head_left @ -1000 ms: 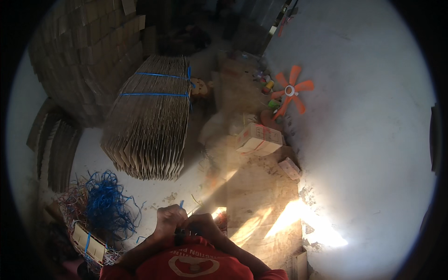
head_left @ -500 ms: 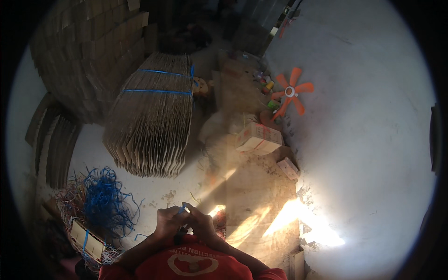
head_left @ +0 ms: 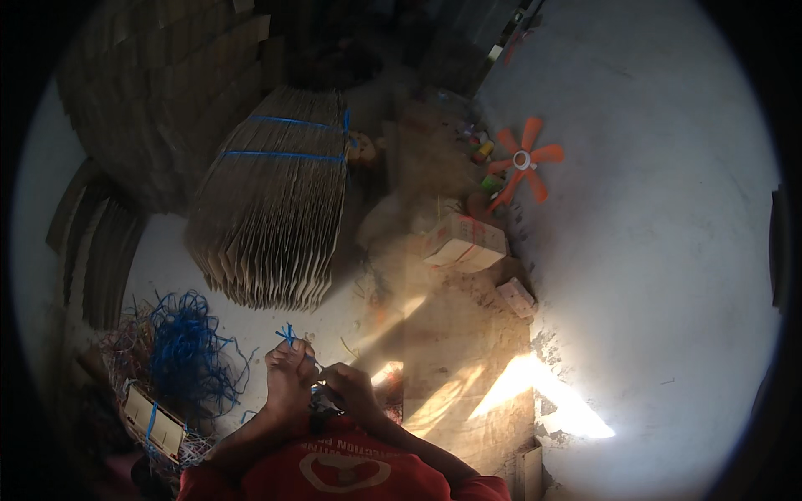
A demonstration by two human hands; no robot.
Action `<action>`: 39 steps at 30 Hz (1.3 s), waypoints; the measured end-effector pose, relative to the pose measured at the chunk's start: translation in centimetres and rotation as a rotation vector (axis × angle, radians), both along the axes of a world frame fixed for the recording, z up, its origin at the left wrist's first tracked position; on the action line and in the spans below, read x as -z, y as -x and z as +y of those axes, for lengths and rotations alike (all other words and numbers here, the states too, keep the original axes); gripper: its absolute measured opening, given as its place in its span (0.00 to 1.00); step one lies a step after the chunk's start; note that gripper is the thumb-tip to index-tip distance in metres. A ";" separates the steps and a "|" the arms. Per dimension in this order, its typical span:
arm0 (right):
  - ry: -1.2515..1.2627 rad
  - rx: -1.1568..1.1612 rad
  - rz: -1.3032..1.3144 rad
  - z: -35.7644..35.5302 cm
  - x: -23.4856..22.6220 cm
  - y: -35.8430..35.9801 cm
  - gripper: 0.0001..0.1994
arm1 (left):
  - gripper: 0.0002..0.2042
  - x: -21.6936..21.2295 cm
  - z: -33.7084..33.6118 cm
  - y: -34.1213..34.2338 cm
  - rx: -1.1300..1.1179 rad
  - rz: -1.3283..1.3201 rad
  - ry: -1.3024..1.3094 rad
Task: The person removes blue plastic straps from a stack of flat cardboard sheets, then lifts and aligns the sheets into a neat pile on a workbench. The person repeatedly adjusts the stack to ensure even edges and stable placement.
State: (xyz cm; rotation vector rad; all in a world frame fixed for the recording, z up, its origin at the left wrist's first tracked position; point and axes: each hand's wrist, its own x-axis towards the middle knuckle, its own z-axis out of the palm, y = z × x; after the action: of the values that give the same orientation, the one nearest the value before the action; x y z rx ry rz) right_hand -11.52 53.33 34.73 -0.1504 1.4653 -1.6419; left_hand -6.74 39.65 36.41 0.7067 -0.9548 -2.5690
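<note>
Close in front of my red shirt, my left hand point(head_left: 290, 373) is closed on a blue plastic strap point(head_left: 288, 333), whose short loose ends stick up above the fingers. Just to its right, my right hand point(head_left: 349, 389) is bent with its fingers pinched together. A bit of blue shows in the gap between the hands, so the strap seems to run into the right fingers, though their tips are partly hidden. Beyond the hands stands a large bundle of flattened cardboard point(head_left: 271, 200), bound by two blue straps.
A tangle of blue strapping point(head_left: 185, 346) lies at the left, beside a small strapped cardboard bundle point(head_left: 154, 423). More cardboard stacks point(head_left: 159, 100) rise at the far left. A closed carton point(head_left: 466, 243) and an orange-bladed fan point(head_left: 522, 159) are along the right wall.
My left hand has moved up and left, away from the right, and the blue strap ends now stick out above it. My right hand has shifted only slightly.
</note>
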 end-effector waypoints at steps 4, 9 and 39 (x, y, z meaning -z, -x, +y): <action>-0.070 -0.133 0.495 0.5 3.3 -0.5 0.11 | 0.13 1.2 -0.2 0.0 -0.044 -0.149 0.050; -0.018 -0.286 1.080 0.2 4.8 -0.5 0.12 | 0.12 6.1 -2.9 -0.9 -0.041 0.010 -0.089; -0.035 0.076 0.265 1.3 1.7 -0.1 0.09 | 0.04 1.6 0.9 -1.9 0.104 0.193 -0.092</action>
State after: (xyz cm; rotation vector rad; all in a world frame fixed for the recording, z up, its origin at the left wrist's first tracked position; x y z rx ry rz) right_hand -11.46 54.60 33.06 -0.3058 1.7157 -1.7059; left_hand -4.89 40.55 34.82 0.4315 -0.8361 -2.7270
